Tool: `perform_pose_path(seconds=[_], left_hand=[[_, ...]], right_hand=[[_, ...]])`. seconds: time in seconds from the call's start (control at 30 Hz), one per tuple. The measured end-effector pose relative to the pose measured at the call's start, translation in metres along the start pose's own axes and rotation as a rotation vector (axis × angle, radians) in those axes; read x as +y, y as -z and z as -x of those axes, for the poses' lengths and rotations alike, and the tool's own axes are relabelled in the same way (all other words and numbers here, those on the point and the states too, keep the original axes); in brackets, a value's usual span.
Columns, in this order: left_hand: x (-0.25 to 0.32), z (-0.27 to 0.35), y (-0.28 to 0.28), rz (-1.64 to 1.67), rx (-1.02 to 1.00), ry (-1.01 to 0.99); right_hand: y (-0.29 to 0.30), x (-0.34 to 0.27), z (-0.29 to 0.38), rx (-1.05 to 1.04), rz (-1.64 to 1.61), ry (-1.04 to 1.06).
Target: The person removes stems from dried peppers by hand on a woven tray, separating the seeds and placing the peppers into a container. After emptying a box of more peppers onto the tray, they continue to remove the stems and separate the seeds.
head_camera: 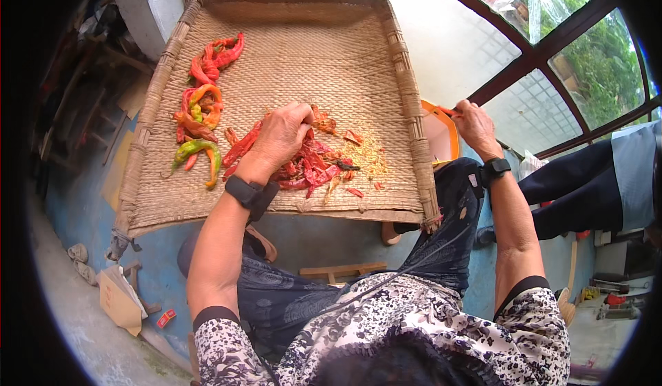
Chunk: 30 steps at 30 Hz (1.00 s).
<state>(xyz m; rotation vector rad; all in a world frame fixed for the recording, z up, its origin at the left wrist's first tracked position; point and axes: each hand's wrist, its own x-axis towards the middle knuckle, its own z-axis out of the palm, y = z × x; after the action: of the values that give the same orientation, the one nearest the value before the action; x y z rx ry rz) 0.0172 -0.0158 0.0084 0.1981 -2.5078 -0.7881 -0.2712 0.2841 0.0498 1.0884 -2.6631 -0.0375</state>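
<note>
A woven bamboo winnowing tray (310, 65) lies before me at lap height. My left hand (282, 135) is over a pile of dried red chili peppers (313, 171), fingers curled; whether they pinch a pepper is hidden. Out past the tray's right rim, my right hand (475, 127) grips a red chili piece (448, 110) above an orange-rimmed container (440, 132). Pale yellow seeds (367, 153) are scattered to the right of the pile. Fresher peppers, red ones (214, 60) and a green-orange one (199, 153), line the tray's left side.
Another person's dark-trousered legs (569, 189) are close on my right. Framed window panes (563, 91) rise behind them, one cracked. A wooden stool (341, 269) is below the tray. On the floor to the left are a cardboard box (121, 298) and a small red packet (166, 318).
</note>
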Motion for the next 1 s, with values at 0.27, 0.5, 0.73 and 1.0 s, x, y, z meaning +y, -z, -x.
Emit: perform_pose_path(seconds=[0.27,0.5,0.73,1.0], left_hand=[[0.000,-0.002,0.001,0.003,-0.012,-0.016],[0.003,-0.004,0.005,0.026,-0.015,-0.019],[-0.001,0.002,0.003,0.019,-0.027,0.018],[0.007,-0.005,0.005,0.046,-0.048,0.024]], right_hand=[[-0.025,-0.132,-0.001,-0.084,-0.414,0.426],[-0.039,-0.174,-0.007,-0.244,-0.448,0.565],[-0.024,-0.136,-0.003,0.053,-0.448,0.396],[0.018,-0.078,-0.003,0.125,-0.167,0.215]])
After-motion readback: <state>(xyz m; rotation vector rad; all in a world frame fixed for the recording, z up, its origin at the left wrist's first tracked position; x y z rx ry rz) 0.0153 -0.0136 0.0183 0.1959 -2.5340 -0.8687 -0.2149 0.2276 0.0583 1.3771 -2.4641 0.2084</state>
